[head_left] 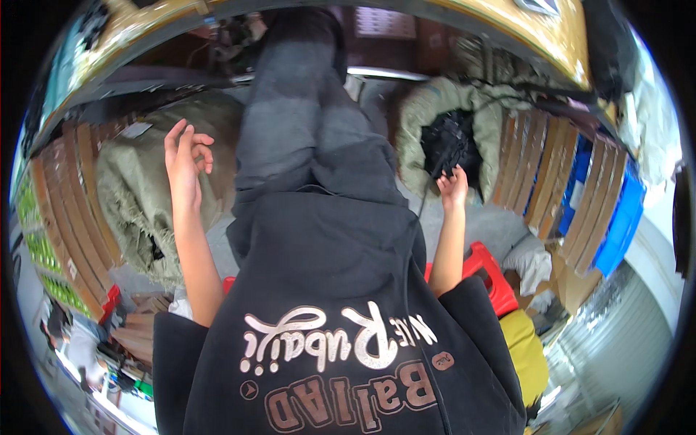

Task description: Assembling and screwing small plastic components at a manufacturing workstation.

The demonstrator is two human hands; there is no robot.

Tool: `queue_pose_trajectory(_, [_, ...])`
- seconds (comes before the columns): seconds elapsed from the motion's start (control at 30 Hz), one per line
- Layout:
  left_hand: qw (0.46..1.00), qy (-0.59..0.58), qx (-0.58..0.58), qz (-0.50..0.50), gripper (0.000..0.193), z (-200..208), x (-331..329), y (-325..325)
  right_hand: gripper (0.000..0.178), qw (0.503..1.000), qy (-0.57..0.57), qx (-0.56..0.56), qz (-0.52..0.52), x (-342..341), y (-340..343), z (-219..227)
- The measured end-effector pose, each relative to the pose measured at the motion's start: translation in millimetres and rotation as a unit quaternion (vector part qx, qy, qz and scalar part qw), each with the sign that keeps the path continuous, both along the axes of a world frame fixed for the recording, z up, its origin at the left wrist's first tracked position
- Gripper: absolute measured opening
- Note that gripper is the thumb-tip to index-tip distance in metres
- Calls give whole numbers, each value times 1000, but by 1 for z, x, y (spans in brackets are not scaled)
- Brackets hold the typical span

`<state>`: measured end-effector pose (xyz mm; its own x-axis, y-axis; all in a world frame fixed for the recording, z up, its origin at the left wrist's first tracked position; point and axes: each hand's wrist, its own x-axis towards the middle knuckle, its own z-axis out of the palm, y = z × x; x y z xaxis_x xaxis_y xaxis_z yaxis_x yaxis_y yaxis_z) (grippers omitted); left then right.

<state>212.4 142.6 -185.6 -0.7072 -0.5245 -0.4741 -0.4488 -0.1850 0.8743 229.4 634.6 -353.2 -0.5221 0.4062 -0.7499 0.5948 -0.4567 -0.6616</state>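
My left hand (190,156) is raised with its fingers loosely bent and apart, holding nothing. It hangs above a large grey-green woven sack (141,188) with frayed edges. On the other side, my right hand (454,185) is at the near edge of an open pale green sack (415,138). Crumpled black material (448,145) fills that sack, and its kind is too dark to tell. The right fingers are slightly curled and apart, close to the black material; whether they touch it I cannot tell.
A table with a yellow-brown edge (138,36) curves across the far side, over my dark-trousered legs. Stacks of flat brown cartons (76,210) stand at the left, more cartons (544,174) and a blue crate (620,221) at the right. A red stool (493,279) is under me.
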Motion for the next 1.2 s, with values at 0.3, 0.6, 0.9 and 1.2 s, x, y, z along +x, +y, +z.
queue_pose_trajectory(0.3, [880, -76, -409, 228, 16, -38, 120, -119, 51, 983, -108, 17, 149, -25, 7, -37])
queue_pose_trajectory(0.6, [839, -312, -341, 285, 21, -111, 263, -237, 52, 988, -105, 89, 75, -41, 31, -46])
queue_pose_trajectory(0.9, [835, -434, -310, 135, 39, -163, 331, -272, 43, 983, -101, 155, 2, -85, 44, 19])
queue_pose_trajectory(1.2, [718, -526, -456, -10, 57, -173, 267, -247, 31, 987, -37, 136, -76, -93, 27, 34])
